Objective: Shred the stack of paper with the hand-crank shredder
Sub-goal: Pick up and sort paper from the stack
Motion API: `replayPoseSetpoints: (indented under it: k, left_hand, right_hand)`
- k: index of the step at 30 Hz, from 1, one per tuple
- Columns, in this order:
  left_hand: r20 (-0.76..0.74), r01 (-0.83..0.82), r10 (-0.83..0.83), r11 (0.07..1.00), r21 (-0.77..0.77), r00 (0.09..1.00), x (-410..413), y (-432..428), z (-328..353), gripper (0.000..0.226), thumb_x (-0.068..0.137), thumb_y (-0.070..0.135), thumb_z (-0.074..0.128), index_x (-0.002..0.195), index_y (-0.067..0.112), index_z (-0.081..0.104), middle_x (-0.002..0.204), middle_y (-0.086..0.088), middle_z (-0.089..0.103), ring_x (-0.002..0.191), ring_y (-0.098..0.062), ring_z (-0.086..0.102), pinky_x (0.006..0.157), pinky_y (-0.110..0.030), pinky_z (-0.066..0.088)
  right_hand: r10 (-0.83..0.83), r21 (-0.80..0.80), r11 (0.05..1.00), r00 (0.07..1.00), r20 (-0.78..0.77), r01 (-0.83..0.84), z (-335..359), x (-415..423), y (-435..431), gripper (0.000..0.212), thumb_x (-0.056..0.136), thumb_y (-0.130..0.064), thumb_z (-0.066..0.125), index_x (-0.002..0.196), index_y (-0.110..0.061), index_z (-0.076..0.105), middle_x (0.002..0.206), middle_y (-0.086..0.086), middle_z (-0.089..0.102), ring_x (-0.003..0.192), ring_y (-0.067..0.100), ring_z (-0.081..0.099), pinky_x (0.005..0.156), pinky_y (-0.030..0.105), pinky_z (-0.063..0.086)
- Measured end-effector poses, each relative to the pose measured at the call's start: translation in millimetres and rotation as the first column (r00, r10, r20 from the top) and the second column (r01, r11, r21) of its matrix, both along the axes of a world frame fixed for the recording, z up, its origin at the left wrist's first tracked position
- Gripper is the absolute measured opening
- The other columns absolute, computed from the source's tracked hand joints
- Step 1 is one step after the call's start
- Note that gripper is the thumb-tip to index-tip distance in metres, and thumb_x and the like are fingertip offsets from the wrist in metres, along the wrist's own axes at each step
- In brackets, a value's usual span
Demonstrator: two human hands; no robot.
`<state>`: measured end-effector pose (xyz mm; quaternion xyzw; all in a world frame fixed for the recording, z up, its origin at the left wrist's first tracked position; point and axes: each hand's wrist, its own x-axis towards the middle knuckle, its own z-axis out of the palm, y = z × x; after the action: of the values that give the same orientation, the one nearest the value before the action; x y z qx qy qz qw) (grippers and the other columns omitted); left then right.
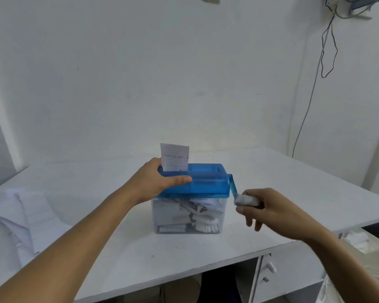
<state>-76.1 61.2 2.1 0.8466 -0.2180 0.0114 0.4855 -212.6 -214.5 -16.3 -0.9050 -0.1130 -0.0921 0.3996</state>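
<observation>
**Paper in the slot, both hands on the shredder**

In the middle of the white desk [293, 182], the hand-crank shredder [206, 182]: blue lid above, clear bin [166, 213] below, with white shreds [206, 226] and folded strips inside. Upright in the slot at the left end of the shredder, one sheet of paper [175, 157] with some handwriting (too small to read), lower edge inside the lid.

Left hand [160, 179] clasped over the left end of the shredder lid, thumb along the front, fingers behind and just beside the sheet. At the right side of the shredder, the blue crank [233, 186], pointing down and toward the near side, with a white knob [246, 200] at its end. Right hand [269, 208] grasping this knob, fingers curled round it, a little blurred.

Well to the left of the shredder, flat on the desk, the stack of paper [31, 211], loosely spread. Behind the shredder and to its right, a thin cable [310, 101] hanging down the wall. Below and to the right of the shredder, under the desk edge, a drawer front [289, 272] with a white handle.
</observation>
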Motion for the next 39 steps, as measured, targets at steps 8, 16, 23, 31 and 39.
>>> replayPoseSetpoints:
  k: [8, 16, 23, 31, 39]
  left_hand:
    - [-0.026, 0.040, -0.040, 0.999, 0.028, 0.999, -3.7, -1.6, 6.4, 0.085, 0.053, 0.068, 0.077, 0.126, 0.037, 0.045, 0.113, 0.020, 0.055, 0.106, -0.008, 0.054, 0.088, -0.028, 0.046]
    - [-0.028, 0.019, -0.019, 1.000, 0.022, 0.999, 2.0, -0.2, 1.8, 0.100, 0.054, 0.076, 0.080, 0.136, 0.031, 0.047, 0.122, 0.015, 0.057, 0.115, -0.016, 0.054, 0.091, -0.032, 0.049]
    - [0.010, 0.006, -0.006, 1.000, -0.010, 1.000, -4.8, -2.2, 2.8, 0.091, 0.052, 0.069, 0.076, 0.130, 0.028, 0.050, 0.118, 0.014, 0.059, 0.113, -0.013, 0.056, 0.090, -0.028, 0.047]
    - [0.030, 0.006, -0.006, 1.000, -0.025, 1.000, -6.1, -1.2, 2.7, 0.087, 0.049, 0.072, 0.076, 0.124, 0.031, 0.058, 0.118, 0.018, 0.060, 0.109, -0.004, 0.057, 0.095, -0.030, 0.050]
    - [0.053, -0.025, 0.022, 0.998, 0.054, 0.998, -4.9, -0.9, 4.6, 0.094, 0.049, 0.076, 0.072, 0.133, 0.035, 0.056, 0.131, 0.013, 0.051, 0.120, -0.014, 0.050, 0.095, -0.031, 0.045]
  right_hand:
    - [-0.136, 0.098, 0.988, 0.969, 0.205, 0.118, 49.8, 13.5, -5.9, 0.035, 0.076, -0.040, 0.079, 0.104, -0.022, 0.067, 0.094, -0.002, 0.070, 0.080, 0.018, 0.071, 0.071, 0.036, 0.063]
    - [-0.412, 0.294, 0.904, 0.815, 0.407, 0.311, 41.2, 83.9, 5.3, 0.011, 0.087, -0.037, 0.077, 0.088, -0.028, 0.072, 0.091, -0.018, 0.071, 0.087, 0.004, 0.065, 0.071, 0.017, 0.051]
    - [-0.386, 0.071, 0.918, 0.841, 0.380, 0.389, -22.6, 93.1, 4.7, 0.033, 0.095, -0.004, 0.059, 0.120, -0.023, 0.070, 0.113, -0.013, 0.064, 0.093, -0.003, 0.058, 0.083, 0.007, 0.046]
    - [-0.304, -0.207, 0.913, 0.925, 0.229, 0.351, -51.2, 41.6, 6.6, 0.031, 0.092, -0.030, 0.071, 0.123, -0.025, 0.069, 0.097, -0.020, 0.065, 0.082, 0.001, 0.063, 0.077, 0.020, 0.053]
    - [-0.157, -0.116, 0.975, 0.960, 0.233, 0.188, -3.2, -14.3, 8.4, 0.027, 0.091, -0.044, 0.066, 0.105, -0.036, 0.044, 0.072, -0.002, 0.065, 0.063, 0.017, 0.058, 0.064, 0.034, 0.052]
